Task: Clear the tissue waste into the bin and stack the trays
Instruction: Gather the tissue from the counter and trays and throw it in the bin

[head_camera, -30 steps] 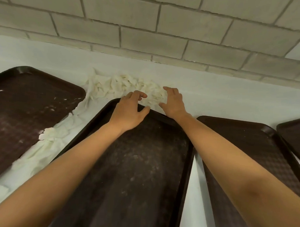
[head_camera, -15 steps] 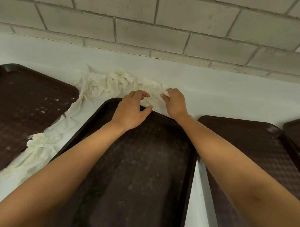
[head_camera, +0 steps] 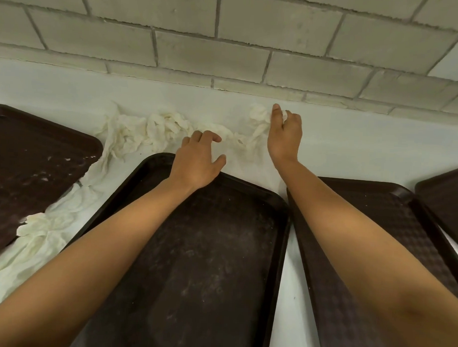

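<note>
Where counter (head_camera: 353,141) meets block wall (head_camera: 227,43), R grip (head_camera: 285,133) pinches tissue (head_camera: 159,129), L grip (head_camera: 197,159) relaxed.

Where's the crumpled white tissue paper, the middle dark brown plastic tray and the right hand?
crumpled white tissue paper (head_camera: 162,127), head view, bunched middle part
middle dark brown plastic tray (head_camera: 206,263), head view, bare floor
right hand (head_camera: 285,136), head view, its back

right hand (head_camera: 285,139) grips tissue (head_camera: 258,117) | left hand (head_camera: 197,159) over tray (head_camera: 207,250)
</note>
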A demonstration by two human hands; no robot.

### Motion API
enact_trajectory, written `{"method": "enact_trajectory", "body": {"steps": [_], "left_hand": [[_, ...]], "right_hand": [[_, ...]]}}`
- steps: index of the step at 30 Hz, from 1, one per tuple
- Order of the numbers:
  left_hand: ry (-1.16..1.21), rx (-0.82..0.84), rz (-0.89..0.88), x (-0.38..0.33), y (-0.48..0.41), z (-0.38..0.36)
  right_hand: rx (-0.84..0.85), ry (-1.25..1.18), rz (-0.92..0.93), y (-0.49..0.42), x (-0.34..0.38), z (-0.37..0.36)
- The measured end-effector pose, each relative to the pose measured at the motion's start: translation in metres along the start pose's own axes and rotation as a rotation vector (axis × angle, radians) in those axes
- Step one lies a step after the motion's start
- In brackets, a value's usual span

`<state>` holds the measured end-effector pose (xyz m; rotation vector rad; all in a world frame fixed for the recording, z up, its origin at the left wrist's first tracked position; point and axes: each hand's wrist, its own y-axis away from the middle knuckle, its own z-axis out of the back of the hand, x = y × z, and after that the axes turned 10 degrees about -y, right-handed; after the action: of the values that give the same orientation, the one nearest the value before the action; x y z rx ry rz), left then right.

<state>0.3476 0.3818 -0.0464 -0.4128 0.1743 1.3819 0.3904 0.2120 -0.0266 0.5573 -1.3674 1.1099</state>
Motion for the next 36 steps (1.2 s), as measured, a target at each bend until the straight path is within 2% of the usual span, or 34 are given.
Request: {"method": "enact_trajectory", "body": {"steps": [4, 9, 18, 24, 28, 36], "left_hand": [[-0.180, 0.050, 0.030, -0.002, -0.013, -0.004], [-0.197, 0.178, 0.096, -0.002, -0.027, -0.009], [-0.197, 0.199, 0.109, -0.003, -0.035, -0.016], [-0.006, 0.065, 0.074, -0.004, -0.033, -0.011], [0.056, -0.040, 0.048, -0.009, -0.031, -0.004], [0.094, -0.126, 0.022, -0.027, -0.013, 0.022]], "right_hand": [[-0.058, -0.151, -0.112, -0.008, -0.008, 0.006], [-0.037, -0.254, -0.176, -0.008, -0.013, 0.009], [-0.024, -0.204, -0.183, 0.003, -0.013, 0.005], [-0.028, -0.109, -0.125, 0.013, -0.004, 0.005], [0.017, -0.156, -0.149, 0.020, 0.004, 0.004], [0.075, -0.193, -0.178, 0.043, 0.029, 0.015]]}}
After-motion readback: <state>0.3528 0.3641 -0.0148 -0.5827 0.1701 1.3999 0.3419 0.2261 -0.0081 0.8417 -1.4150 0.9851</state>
